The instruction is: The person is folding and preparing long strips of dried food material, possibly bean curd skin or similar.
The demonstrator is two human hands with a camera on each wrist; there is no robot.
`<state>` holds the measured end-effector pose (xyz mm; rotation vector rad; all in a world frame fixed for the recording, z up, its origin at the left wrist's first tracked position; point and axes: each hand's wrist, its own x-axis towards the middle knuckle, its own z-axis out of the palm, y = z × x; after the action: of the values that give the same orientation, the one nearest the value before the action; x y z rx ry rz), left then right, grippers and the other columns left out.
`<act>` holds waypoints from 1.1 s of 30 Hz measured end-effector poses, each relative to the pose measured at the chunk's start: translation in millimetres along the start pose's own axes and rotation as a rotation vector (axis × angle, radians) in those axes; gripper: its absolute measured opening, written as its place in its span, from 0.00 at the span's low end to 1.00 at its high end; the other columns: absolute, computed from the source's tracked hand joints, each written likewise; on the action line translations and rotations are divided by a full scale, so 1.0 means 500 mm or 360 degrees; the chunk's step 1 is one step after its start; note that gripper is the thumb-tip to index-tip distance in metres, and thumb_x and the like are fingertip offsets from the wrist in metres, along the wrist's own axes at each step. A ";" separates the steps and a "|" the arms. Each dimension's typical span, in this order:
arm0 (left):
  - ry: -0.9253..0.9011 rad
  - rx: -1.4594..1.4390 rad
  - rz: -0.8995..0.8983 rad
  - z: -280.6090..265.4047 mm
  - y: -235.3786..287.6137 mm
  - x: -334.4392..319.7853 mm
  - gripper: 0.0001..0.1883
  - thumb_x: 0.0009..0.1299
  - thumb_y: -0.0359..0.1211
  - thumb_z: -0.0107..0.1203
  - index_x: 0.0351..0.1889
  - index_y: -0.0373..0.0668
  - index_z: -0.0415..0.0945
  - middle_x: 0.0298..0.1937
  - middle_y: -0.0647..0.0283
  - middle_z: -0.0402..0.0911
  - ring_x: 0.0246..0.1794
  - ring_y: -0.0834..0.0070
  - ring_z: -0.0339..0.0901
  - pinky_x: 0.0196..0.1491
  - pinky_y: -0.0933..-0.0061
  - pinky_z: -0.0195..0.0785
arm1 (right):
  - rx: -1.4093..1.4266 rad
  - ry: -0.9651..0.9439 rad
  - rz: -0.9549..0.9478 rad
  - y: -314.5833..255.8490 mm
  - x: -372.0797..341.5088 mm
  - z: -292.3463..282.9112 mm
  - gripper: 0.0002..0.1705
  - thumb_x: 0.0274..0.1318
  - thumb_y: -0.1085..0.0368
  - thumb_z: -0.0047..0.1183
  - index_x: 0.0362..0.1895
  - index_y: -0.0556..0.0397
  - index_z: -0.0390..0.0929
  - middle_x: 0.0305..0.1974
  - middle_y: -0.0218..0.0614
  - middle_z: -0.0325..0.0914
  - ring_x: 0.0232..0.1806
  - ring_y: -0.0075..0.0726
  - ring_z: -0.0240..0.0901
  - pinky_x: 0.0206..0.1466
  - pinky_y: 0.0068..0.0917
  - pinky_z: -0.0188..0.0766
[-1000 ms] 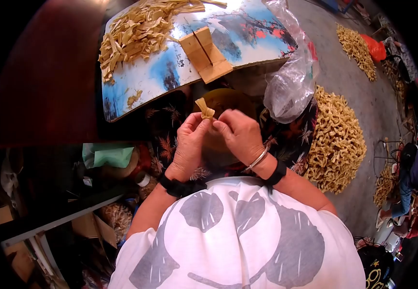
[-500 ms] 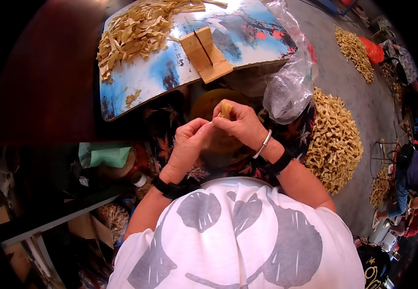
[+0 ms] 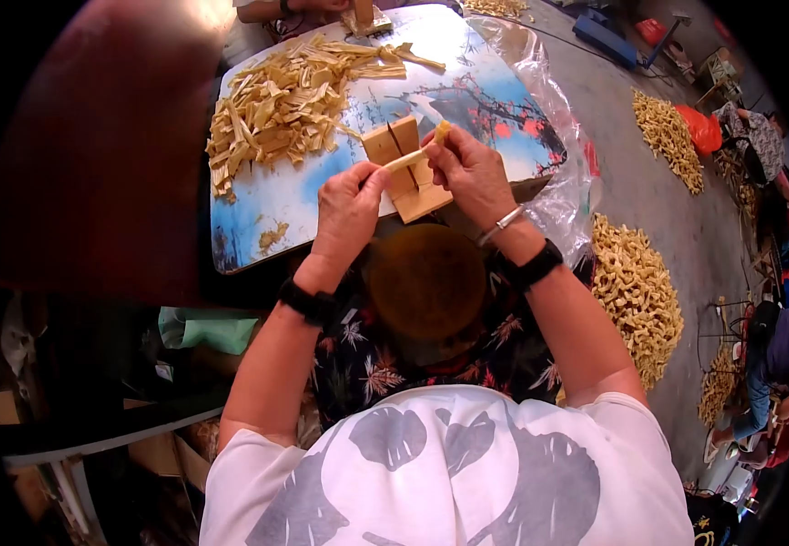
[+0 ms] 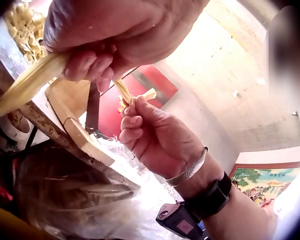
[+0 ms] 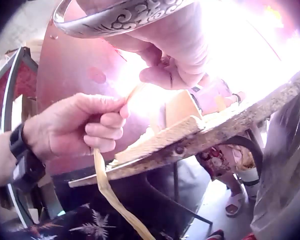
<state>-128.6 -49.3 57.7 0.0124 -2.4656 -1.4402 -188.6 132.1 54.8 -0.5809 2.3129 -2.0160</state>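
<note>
A pale dried strip (image 3: 405, 161) is stretched between the hands, above the slotted wooden block (image 3: 426, 198). At its left end my left hand (image 3: 349, 207) pinches it, fingers curled; in the right wrist view the strip's tail (image 5: 117, 202) hangs below that hand (image 5: 82, 125). My right hand (image 3: 476, 177) pinches the other end, where a small yellowish knotted bunch (image 3: 443, 132) sticks out above the fingertips. In the left wrist view the knotted part (image 4: 131, 100) shows at the right hand's (image 4: 160, 132) thumb and forefinger.
Loose strips (image 3: 276, 100) are heaped on the picture-printed table (image 3: 303, 205). A round brown surface (image 3: 426, 282) lies below the hands. Clear plastic (image 3: 554, 209) hangs at the table's right edge, beside a floor pile of knotted pieces (image 3: 636, 296). Another person's arm (image 3: 263, 9) shows across the table.
Both hands have moved forward from above the lap to the wooden block and stand farther apart, the strip now drawn out between them. The head view has shifted, showing more of the table's far side.
</note>
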 end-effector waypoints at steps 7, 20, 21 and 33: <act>0.0135 -0.0172 -0.0083 0.042 -0.053 0.067 0.11 0.72 0.34 0.55 0.35 0.35 0.81 0.22 0.77 0.71 0.25 0.88 0.63 0.28 0.81 0.58 | -0.0677 0.0266 -0.0368 0.080 0.071 0.024 0.08 0.62 0.63 0.55 0.39 0.54 0.76 0.28 0.45 0.79 0.31 0.51 0.77 0.35 0.38 0.72; -0.0149 -0.1478 -0.0688 -0.039 -0.025 -0.078 0.10 0.74 0.29 0.52 0.47 0.34 0.78 0.34 0.67 0.78 0.33 0.82 0.73 0.39 0.80 0.68 | -0.0306 -0.0196 -0.0092 0.027 -0.070 -0.044 0.10 0.65 0.64 0.49 0.44 0.56 0.77 0.28 0.45 0.80 0.32 0.44 0.80 0.38 0.35 0.74; -0.0132 -0.1458 -0.0678 -0.024 -0.012 -0.102 0.09 0.73 0.29 0.53 0.47 0.34 0.78 0.35 0.66 0.79 0.35 0.81 0.74 0.42 0.79 0.70 | -0.0279 -0.0176 0.0010 0.021 -0.098 -0.045 0.13 0.63 0.60 0.54 0.45 0.56 0.78 0.26 0.44 0.79 0.29 0.42 0.80 0.35 0.34 0.74; -0.0093 -0.0904 -0.0846 0.071 -0.030 -0.246 0.11 0.72 0.36 0.59 0.43 0.37 0.80 0.35 0.68 0.81 0.34 0.83 0.76 0.41 0.81 0.71 | -0.0030 0.0061 0.0018 0.012 -0.247 0.044 0.10 0.65 0.62 0.52 0.39 0.54 0.81 0.32 0.43 0.77 0.29 0.46 0.75 0.34 0.32 0.72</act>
<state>-21.3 -8.0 -0.8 0.5466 -2.0857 -2.3417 -69.6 147.4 17.7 -0.5331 2.3533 -2.0206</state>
